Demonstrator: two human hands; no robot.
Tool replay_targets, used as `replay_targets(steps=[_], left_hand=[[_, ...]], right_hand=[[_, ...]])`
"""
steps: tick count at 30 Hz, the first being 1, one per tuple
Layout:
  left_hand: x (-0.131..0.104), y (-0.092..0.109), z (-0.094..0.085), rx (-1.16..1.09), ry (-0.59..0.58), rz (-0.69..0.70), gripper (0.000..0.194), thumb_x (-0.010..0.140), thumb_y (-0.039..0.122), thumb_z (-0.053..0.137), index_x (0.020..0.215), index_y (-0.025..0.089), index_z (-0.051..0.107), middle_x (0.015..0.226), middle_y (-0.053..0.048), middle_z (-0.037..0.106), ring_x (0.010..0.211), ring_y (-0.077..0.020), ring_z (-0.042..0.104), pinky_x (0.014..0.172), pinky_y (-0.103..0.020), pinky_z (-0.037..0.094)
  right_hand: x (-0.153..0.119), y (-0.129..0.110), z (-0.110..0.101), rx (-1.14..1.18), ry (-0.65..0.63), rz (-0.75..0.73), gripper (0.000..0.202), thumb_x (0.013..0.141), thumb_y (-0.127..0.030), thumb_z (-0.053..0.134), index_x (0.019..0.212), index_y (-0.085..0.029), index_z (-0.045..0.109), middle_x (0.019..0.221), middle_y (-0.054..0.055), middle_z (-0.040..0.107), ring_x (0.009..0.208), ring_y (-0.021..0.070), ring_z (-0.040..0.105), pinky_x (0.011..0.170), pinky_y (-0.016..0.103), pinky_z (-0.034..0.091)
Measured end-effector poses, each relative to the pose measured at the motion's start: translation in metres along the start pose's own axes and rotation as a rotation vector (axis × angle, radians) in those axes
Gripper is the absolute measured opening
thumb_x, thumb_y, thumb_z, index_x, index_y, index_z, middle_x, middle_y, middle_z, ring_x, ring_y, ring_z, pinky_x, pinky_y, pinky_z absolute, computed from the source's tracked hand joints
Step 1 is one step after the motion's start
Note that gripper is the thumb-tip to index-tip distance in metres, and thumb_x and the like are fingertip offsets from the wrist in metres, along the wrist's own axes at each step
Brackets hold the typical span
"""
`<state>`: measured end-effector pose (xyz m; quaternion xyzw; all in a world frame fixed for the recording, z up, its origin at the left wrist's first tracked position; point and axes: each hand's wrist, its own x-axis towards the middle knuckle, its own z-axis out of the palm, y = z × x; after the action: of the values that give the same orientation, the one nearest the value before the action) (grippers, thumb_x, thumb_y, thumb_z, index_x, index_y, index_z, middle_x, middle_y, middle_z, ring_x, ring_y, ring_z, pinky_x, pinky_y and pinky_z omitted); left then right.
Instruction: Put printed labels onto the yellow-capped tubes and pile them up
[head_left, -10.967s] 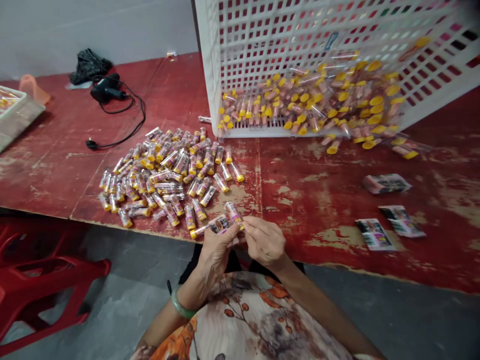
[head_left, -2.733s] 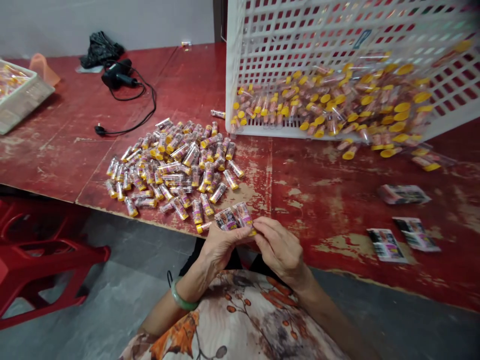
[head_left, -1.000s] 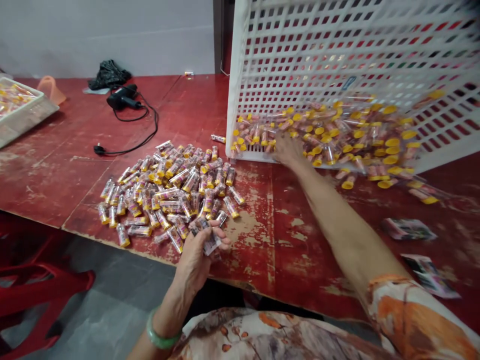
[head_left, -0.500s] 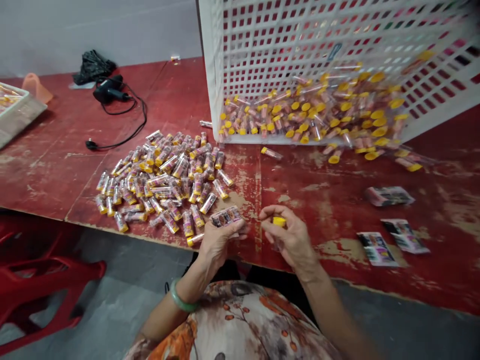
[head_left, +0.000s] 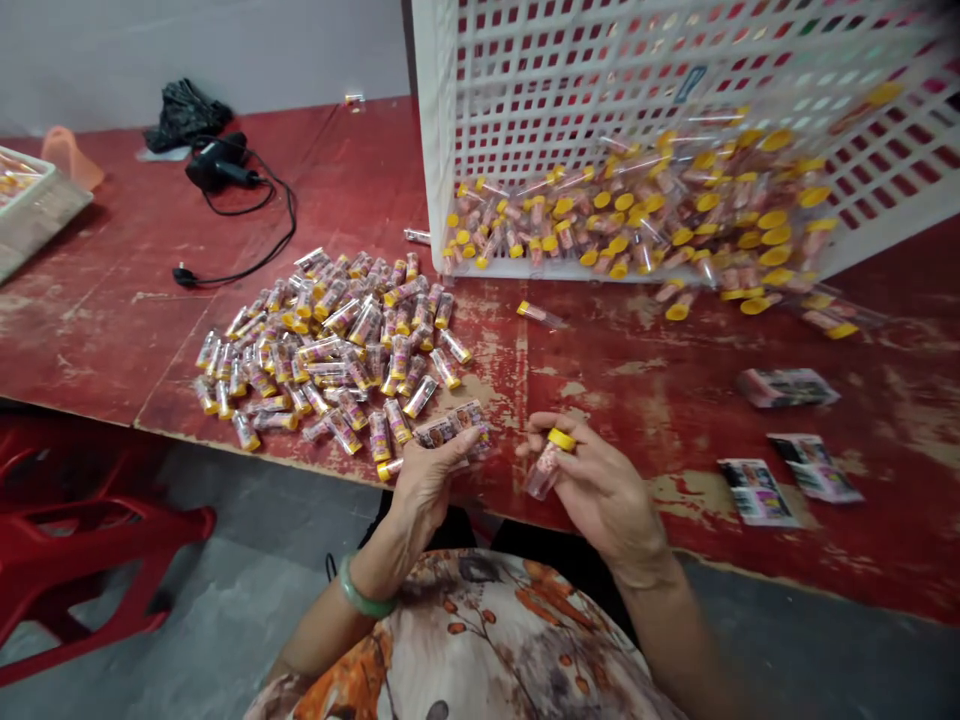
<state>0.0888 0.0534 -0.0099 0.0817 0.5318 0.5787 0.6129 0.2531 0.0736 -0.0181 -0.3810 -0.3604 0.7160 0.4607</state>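
My left hand is closed on a printed plastic sleeve, its thumb pressed across the top. In my right hand is a clear tube with a yellow cap and small pink pieces inside. The tube tilts, cap up, between thumb and fingers, a short gap away from the sleeve. Left of my hands lies a pile of tubes wearing printed sleeves. On the right, flat sleeves lie beside a stack of them.
A white basket lies on its side, bare capped tubes spilling from its mouth onto the red table. Back left are a black heat gun with its cord, a black bag and a white tray. Red stools stand below.
My right hand has turned the tube, so its clear body now shows below the cap. My left hand still grips the sleeve. The view has shifted slightly.
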Motion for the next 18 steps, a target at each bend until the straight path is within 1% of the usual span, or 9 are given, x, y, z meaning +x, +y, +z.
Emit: replay_targets(steps=[2,4,6,8,10,13,15,18], left_hand=[[0.000,0.001,-0.001,-0.035,-0.013,0.005,0.039,0.053,0.023,0.086,0.087,0.014,0.069,0.080,-0.003,0.071,0.063,-0.0146,0.065,0.056,-0.025,0.055],[0.000,0.001,-0.001,-0.073,-0.012,-0.020,0.038,0.052,0.024,0.086,0.084,0.014,0.068,0.079,-0.003,0.071,0.062,-0.0141,0.065,0.056,-0.025,0.055],[0.000,-0.001,-0.001,-0.107,0.001,-0.067,0.037,0.052,0.025,0.086,0.082,0.014,0.067,0.076,-0.002,0.070,0.060,-0.0137,0.064,0.055,-0.025,0.055],[0.000,-0.002,0.000,-0.144,0.004,-0.116,0.037,0.052,0.026,0.087,0.080,0.014,0.066,0.072,-0.001,0.068,0.058,-0.0134,0.063,0.053,-0.026,0.056],[0.000,-0.004,0.001,-0.174,-0.004,-0.157,0.037,0.050,0.025,0.087,0.078,0.015,0.065,0.070,0.001,0.067,0.056,-0.0130,0.063,0.052,-0.025,0.055],[-0.003,-0.005,0.005,-0.204,-0.014,-0.195,0.038,0.049,0.026,0.088,0.075,0.015,0.063,0.067,0.002,0.065,0.054,-0.0121,0.062,0.050,-0.023,0.054],[-0.006,-0.005,0.009,-0.210,-0.008,-0.204,0.039,0.049,0.027,0.088,0.076,0.015,0.062,0.066,0.002,0.065,0.053,-0.0117,0.061,0.048,-0.023,0.053],[-0.010,-0.004,0.012,-0.206,0.000,-0.211,0.040,0.049,0.027,0.088,0.077,0.015,0.062,0.068,0.002,0.065,0.053,-0.0116,0.061,0.049,-0.024,0.054]], right_hand=[[-0.005,-0.006,-0.007,-0.058,-0.032,-0.036,0.027,0.075,-0.028,0.067,0.101,-0.022,0.066,0.099,0.004,0.058,0.092,0.0186,0.063,0.085,0.033,0.051],[-0.010,-0.008,-0.014,-0.186,-0.022,-0.118,0.022,0.075,-0.026,0.068,0.097,-0.024,0.067,0.105,0.003,0.057,0.097,0.0199,0.062,0.091,0.036,0.050],[-0.014,-0.006,-0.018,-0.349,0.007,-0.192,0.021,0.075,-0.025,0.070,0.096,-0.025,0.068,0.102,0.002,0.060,0.097,0.0191,0.061,0.090,0.034,0.049],[-0.018,-0.001,-0.019,-0.446,0.043,-0.245,0.024,0.074,-0.023,0.072,0.097,-0.025,0.068,0.096,0.002,0.064,0.093,0.0173,0.061,0.085,0.030,0.050],[-0.020,0.005,-0.017,-0.430,0.080,-0.296,0.026,0.074,-0.023,0.072,0.099,-0.025,0.067,0.095,0.002,0.066,0.090,0.0164,0.061,0.080,0.028,0.051],[-0.021,0.010,-0.009,-0.374,0.130,-0.387,0.025,0.075,-0.022,0.071,0.100,-0.024,0.065,0.098,0.003,0.066,0.094,0.0179,0.061,0.082,0.030,0.051],[-0.021,0.011,-0.004,-0.396,0.154,-0.446,0.025,0.075,-0.020,0.070,0.099,-0.024,0.064,0.099,0.004,0.066,0.097,0.0191,0.061,0.086,0.033,0.051],[-0.021,0.013,0.000,-0.492,0.178,-0.535,0.024,0.076,-0.017,0.068,0.099,-0.023,0.061,0.102,0.006,0.065,0.099,0.0208,0.061,0.087,0.038,0.051]])
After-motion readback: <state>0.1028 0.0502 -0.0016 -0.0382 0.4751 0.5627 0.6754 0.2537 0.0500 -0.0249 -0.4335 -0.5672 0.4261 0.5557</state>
